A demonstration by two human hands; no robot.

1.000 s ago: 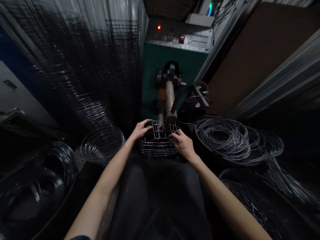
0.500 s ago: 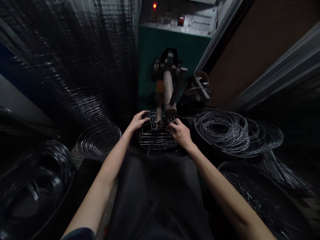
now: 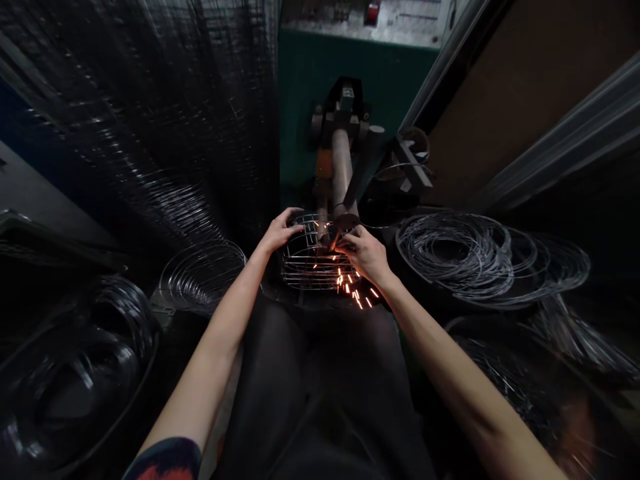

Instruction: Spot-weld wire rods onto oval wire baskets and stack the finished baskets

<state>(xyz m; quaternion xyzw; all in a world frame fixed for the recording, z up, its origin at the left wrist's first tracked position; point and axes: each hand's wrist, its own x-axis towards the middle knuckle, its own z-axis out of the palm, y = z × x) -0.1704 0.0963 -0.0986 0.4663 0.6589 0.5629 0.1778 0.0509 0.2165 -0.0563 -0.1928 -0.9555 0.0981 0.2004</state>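
Note:
A round wire basket (image 3: 310,270) sits under the arms of a spot welder (image 3: 344,167), just beyond my knees. My left hand (image 3: 281,231) grips the basket's upper left rim, thumb and fingers closed around the wires. At the welder's tip, my right hand (image 3: 367,252) is closed in a pinch at the basket's right side; what lies between its fingertips is too small and dark to make out. Orange sparks (image 3: 350,283) spray down from the contact point, across the basket's front and toward my right wrist.
Wire rings (image 3: 200,277) lie at left, and a tray of coiled wire (image 3: 75,387) sits nearer. To the right, a dark basin holds wire hoops (image 3: 450,257), with cut wires (image 3: 500,373) below. Stacked wire mesh (image 3: 165,133) rises at left. The welder's green cabinet (image 3: 300,100) stands ahead.
Sparks have burst out at the welder's tip, where there were none. Both hands keep their places on the basket. The whole view has shifted slightly.

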